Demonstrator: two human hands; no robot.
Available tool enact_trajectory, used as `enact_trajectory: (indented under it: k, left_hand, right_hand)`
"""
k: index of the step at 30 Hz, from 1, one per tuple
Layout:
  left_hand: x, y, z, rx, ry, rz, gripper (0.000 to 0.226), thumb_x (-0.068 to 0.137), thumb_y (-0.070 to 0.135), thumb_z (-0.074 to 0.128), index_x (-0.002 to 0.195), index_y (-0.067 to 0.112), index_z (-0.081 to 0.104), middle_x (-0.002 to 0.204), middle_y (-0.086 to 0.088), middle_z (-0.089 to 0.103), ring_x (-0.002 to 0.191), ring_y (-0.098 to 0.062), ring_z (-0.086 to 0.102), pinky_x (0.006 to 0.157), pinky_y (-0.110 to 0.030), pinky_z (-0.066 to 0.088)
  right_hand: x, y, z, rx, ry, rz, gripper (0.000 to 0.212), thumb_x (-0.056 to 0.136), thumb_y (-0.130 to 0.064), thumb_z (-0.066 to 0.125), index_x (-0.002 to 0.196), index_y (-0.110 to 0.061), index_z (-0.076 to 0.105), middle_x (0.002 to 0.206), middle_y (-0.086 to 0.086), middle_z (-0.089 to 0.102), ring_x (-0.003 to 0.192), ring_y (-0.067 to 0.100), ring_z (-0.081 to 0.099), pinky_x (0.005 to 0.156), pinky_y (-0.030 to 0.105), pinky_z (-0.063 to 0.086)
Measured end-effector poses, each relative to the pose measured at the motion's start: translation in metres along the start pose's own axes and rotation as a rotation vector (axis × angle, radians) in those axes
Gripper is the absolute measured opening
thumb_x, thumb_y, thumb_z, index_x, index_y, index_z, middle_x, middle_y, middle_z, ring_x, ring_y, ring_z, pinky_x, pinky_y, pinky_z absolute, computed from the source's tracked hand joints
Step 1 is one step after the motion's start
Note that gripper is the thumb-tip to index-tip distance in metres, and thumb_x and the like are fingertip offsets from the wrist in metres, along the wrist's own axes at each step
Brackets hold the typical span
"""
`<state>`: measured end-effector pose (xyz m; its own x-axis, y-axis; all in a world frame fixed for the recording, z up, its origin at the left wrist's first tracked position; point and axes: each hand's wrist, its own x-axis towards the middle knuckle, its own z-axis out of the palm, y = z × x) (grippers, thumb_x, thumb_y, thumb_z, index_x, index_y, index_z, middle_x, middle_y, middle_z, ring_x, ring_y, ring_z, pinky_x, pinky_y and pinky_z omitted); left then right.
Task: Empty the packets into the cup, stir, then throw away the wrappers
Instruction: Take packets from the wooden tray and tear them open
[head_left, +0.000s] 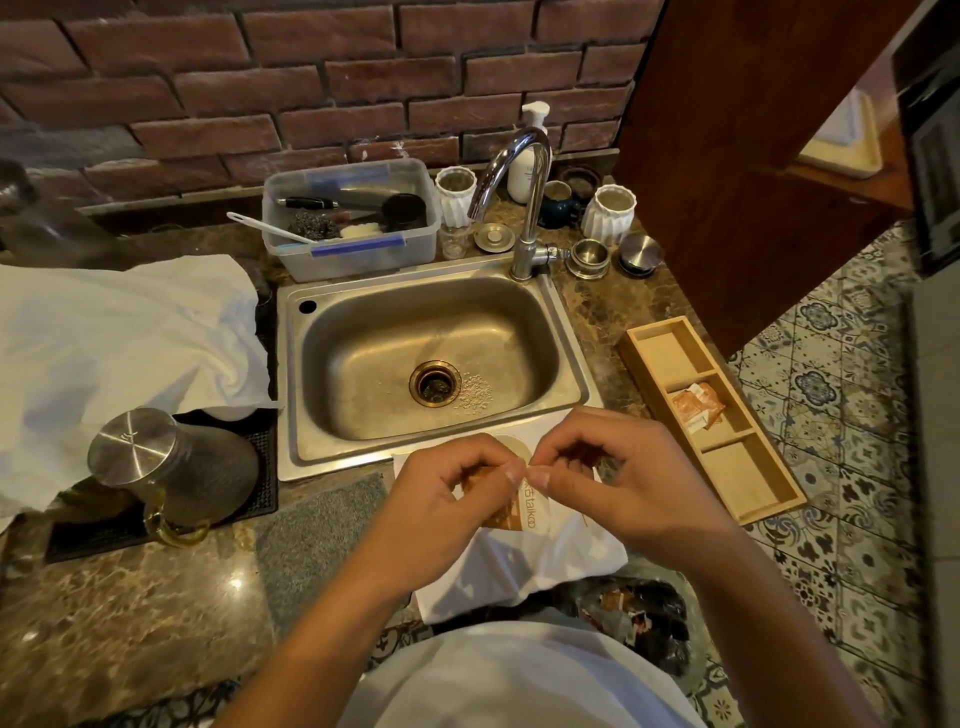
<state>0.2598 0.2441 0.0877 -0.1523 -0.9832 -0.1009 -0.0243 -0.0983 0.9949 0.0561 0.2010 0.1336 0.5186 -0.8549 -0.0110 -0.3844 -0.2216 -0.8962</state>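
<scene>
Over the paper cup (535, 506), left hand (441, 499) and right hand (628, 478) both pinch one orange packet (498, 512); two packets (696, 408) lie in the wooden tray (769, 493).

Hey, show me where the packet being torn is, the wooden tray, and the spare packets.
Packet (511, 512): head view, on its printed lower part between the hands.
Wooden tray (657, 347): head view, on the bare floor of its far compartment.
Spare packets (697, 405): head view, on the orange top packet in the middle compartment.

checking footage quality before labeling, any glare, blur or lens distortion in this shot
Head view: wide-angle bending curves the brick wall and counter edges; bright glare spots on the marble counter and carafe lid; both hands, left and right, and the packet look slightly soft.
</scene>
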Motion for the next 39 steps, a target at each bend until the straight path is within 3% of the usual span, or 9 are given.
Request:
enact_trajectory:
  k: [5,10,14,19,23,26,30,36,39]
  left_hand:
    - [0.000,0.002,0.005,-0.058,-0.006,0.024,0.016,0.090,0.031,0.066,0.085,0.020,0.077,0.076,-0.011,0.070,0.065,-0.013,0.062,0.061,-0.023,0.051]
    - [0.001,0.002,0.013,-0.215,0.072,-0.056,0.018,0.083,0.035,0.068,0.080,0.020,0.078,0.065,0.005,0.065,0.057,-0.004,0.056,0.055,-0.017,0.046]
    - [0.003,0.001,0.010,-0.219,0.108,-0.068,0.019,0.081,0.038,0.069,0.078,0.023,0.079,0.065,0.006,0.067,0.059,-0.003,0.057,0.057,-0.016,0.046]
    - [0.002,0.003,0.005,-0.179,0.124,-0.064,0.015,0.085,0.034,0.071,0.080,0.023,0.079,0.068,0.006,0.070,0.062,-0.004,0.061,0.059,-0.017,0.048]
    - [0.004,0.006,0.002,-0.174,0.119,-0.017,0.014,0.091,0.022,0.070,0.082,0.026,0.079,0.071,0.006,0.073,0.063,-0.002,0.064,0.059,-0.015,0.049]
    - [0.004,0.006,0.000,-0.147,0.101,0.003,0.012,0.092,0.026,0.069,0.086,0.029,0.080,0.076,0.006,0.074,0.069,-0.003,0.066,0.063,-0.016,0.051]
    - [0.004,0.005,-0.002,-0.136,0.092,0.001,0.008,0.087,0.035,0.072,0.089,0.031,0.079,0.080,0.005,0.075,0.073,-0.004,0.067,0.065,-0.017,0.052]
    - [0.004,0.002,-0.006,-0.145,0.067,0.002,0.010,0.091,0.019,0.069,0.089,0.022,0.079,0.074,0.006,0.072,0.066,-0.002,0.064,0.059,-0.015,0.050]
    - [0.004,0.001,-0.008,-0.136,0.063,-0.012,0.010,0.093,0.016,0.068,0.089,0.015,0.078,0.072,0.005,0.070,0.064,-0.004,0.061,0.058,-0.015,0.049]
  right_hand:
    - [-0.004,-0.002,0.000,0.009,0.017,-0.039,0.002,0.086,-0.019,0.076,0.088,-0.019,0.075,0.080,-0.007,0.067,0.076,0.020,0.061,0.066,0.030,0.051]
    - [-0.006,-0.002,0.009,-0.038,0.108,-0.052,0.000,0.088,-0.021,0.072,0.089,-0.021,0.072,0.082,-0.008,0.066,0.077,0.019,0.062,0.065,0.030,0.052]
    - [-0.004,0.000,0.016,-0.114,0.182,-0.100,0.002,0.089,-0.021,0.073,0.090,-0.021,0.073,0.083,-0.011,0.066,0.078,0.016,0.062,0.065,0.025,0.051]
    - [-0.003,0.005,0.013,0.023,0.122,-0.012,0.012,0.087,-0.033,0.073,0.094,-0.023,0.073,0.085,-0.007,0.068,0.080,0.020,0.064,0.068,0.029,0.054]
    - [0.000,0.007,0.012,0.071,0.105,0.017,0.007,0.087,-0.025,0.075,0.093,-0.021,0.074,0.084,-0.006,0.070,0.080,0.019,0.065,0.069,0.028,0.055]
    - [0.002,0.008,0.013,0.145,0.138,0.037,0.006,0.085,-0.022,0.076,0.091,-0.019,0.075,0.081,-0.002,0.071,0.077,0.019,0.066,0.070,0.035,0.056]
    - [0.004,0.008,0.014,0.195,0.148,0.047,0.007,0.085,-0.020,0.076,0.091,-0.017,0.075,0.080,-0.001,0.071,0.076,0.018,0.066,0.070,0.034,0.055]
    - [0.007,0.011,0.016,0.190,0.109,0.069,0.006,0.086,-0.016,0.079,0.091,-0.015,0.075,0.081,0.000,0.071,0.076,0.012,0.064,0.069,0.024,0.053]
    - [0.009,0.011,0.017,0.160,0.092,0.060,0.008,0.087,-0.022,0.077,0.091,-0.015,0.074,0.081,-0.001,0.070,0.077,0.015,0.065,0.070,0.028,0.054]
